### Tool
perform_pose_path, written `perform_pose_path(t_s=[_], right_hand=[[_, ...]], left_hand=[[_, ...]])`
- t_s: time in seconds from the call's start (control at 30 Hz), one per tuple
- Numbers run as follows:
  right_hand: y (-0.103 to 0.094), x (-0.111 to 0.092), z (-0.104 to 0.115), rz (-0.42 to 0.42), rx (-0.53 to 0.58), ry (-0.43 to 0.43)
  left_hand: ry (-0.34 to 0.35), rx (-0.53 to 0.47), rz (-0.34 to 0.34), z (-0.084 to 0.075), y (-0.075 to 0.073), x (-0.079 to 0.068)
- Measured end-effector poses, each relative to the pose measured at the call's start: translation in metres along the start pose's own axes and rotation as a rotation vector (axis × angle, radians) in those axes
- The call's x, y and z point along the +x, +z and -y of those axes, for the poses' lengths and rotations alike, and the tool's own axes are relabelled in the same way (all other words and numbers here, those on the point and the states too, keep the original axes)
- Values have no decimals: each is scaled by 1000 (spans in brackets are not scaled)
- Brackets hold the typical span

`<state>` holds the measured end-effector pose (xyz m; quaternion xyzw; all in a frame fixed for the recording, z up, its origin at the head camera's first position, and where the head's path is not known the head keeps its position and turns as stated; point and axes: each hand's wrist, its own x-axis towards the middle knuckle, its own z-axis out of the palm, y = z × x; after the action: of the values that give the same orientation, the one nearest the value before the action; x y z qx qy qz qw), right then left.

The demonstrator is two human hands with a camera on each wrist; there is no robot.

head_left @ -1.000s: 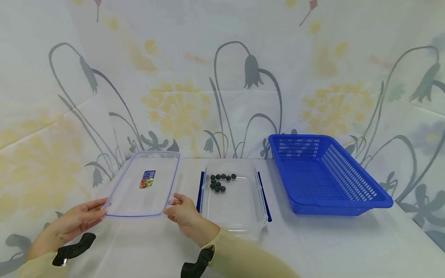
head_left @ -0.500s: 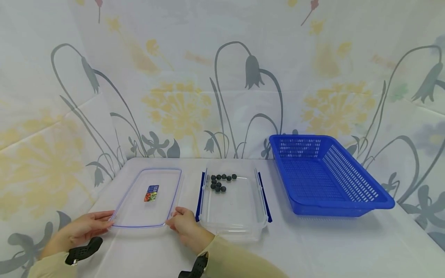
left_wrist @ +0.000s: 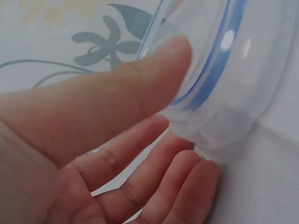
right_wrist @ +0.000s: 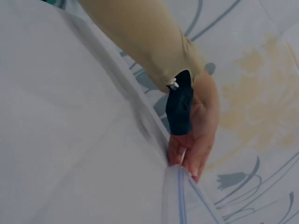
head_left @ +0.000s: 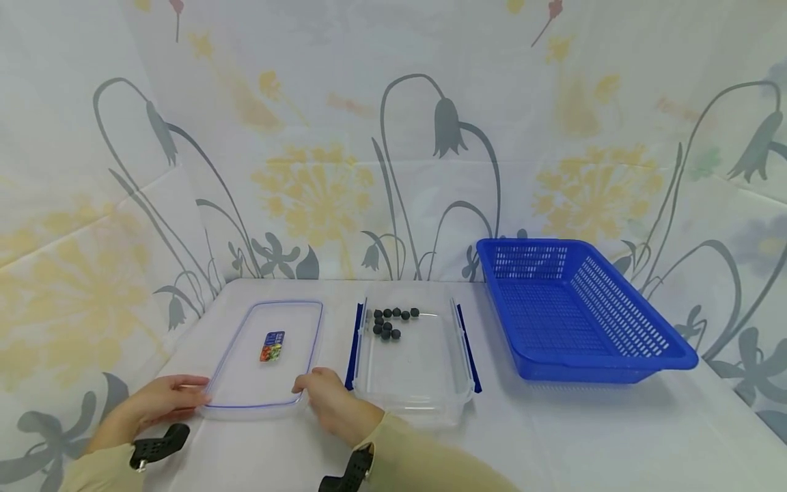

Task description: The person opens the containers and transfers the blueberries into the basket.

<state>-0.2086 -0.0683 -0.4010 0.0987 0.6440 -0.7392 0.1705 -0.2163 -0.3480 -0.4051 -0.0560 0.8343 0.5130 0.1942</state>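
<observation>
A clear lid [head_left: 246, 383] with a blue seal and a coloured label lies on the table at the left. My left hand [head_left: 169, 400] pinches its near left corner, the thumb [left_wrist: 170, 60] over the rim and the fingertips [left_wrist: 198, 182] low against the side. At the near right corner, my right hand [head_left: 338, 403] grips the edge with curled fingers, its thumb partly hidden. Right of the lid stands a clear food container [head_left: 424, 369] with blue side clips. Several small dark round pieces [head_left: 386, 328], blueberry-like, sit in its far left part.
A blue slotted plastic basket [head_left: 522, 365] stands at the right of the white-covered table [head_left: 522, 444]. Behind the table hangs a flower-patterned cloth [head_left: 344, 102]. The right wrist view faces the left hand and a lid corner [right_wrist: 182, 196].
Both hands have brought the lid down and toward me onto the table, and it has shifted slightly right. The container, the dark pieces and the basket stay in place.
</observation>
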Motion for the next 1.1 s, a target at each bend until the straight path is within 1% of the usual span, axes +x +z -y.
perform_pose_path(t_s=[0.07, 0.13, 0.27, 0.33, 0.4, 0.53, 0.63, 0.8, 0.93, 1.1], right_hand=[[-1, -2, 8, 23, 1, 1], [-4, -3, 16, 46, 9, -15], [-11, -4, 30, 101, 28, -56], [-15, -4, 36, 122, 35, -75], [-21, -5, 42, 142, 38, -89], [-33, -7, 53, 168, 24, -109], [-41, -10, 60, 186, 25, -124], [-57, -12, 68, 200, 35, -158], [-68, -9, 72, 195, 11, -187], [-84, -6, 78, 179, -20, -224]], left_hand=[[-2, 23, -41, -3, 2, 0], [17, 44, -96, -6, 5, -1], [99, 120, -223, -12, 14, -3], [141, 130, -261, -19, 21, -3], [173, 118, -279, -29, 30, -3], [250, 44, -264, -50, 50, -4], [298, -33, -237, -64, 65, -4], [350, -151, -202, -87, 93, 0], [372, -217, -165, -103, 117, 4], [392, -243, -108, -124, 141, 8]])
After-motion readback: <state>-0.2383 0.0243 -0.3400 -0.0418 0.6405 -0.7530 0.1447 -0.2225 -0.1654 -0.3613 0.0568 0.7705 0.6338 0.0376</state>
